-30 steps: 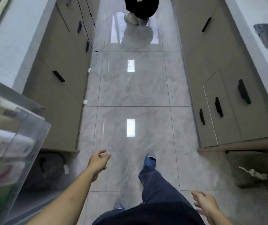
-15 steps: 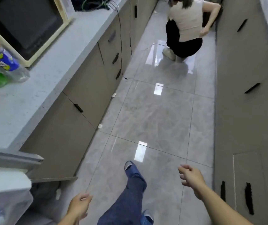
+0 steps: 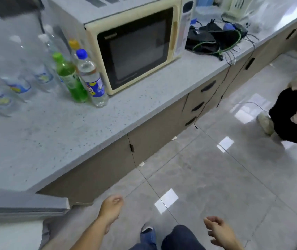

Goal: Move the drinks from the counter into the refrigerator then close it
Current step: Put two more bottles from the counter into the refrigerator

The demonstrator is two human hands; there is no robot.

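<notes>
Several drink bottles stand on the grey counter (image 3: 57, 134) at the upper left. A clear bottle with a blue cap (image 3: 92, 80) and a green bottle (image 3: 70, 79) stand nearest the microwave, a yellow-capped bottle (image 3: 74, 44) behind them. Several blurred clear water bottles (image 3: 20, 82) stand further left. The top edge of the open refrigerator door (image 3: 23, 204) shows at the lower left. My left hand (image 3: 110, 207) hangs empty with loosely curled fingers below the counter's edge. My right hand (image 3: 218, 230) is empty too, fingers relaxed, low over the floor.
A cream microwave (image 3: 135, 46) sits on the counter right of the bottles, with a tangle of black gear and cables (image 3: 216, 38) beyond it. A person (image 3: 295, 112) crouches on the shiny tiled floor at the right. Cabinet fronts with black handles run under the counter.
My view has swung left and up from the floor to the counter, bringing the bottles and microwave into sight. Both hands stay low and empty.
</notes>
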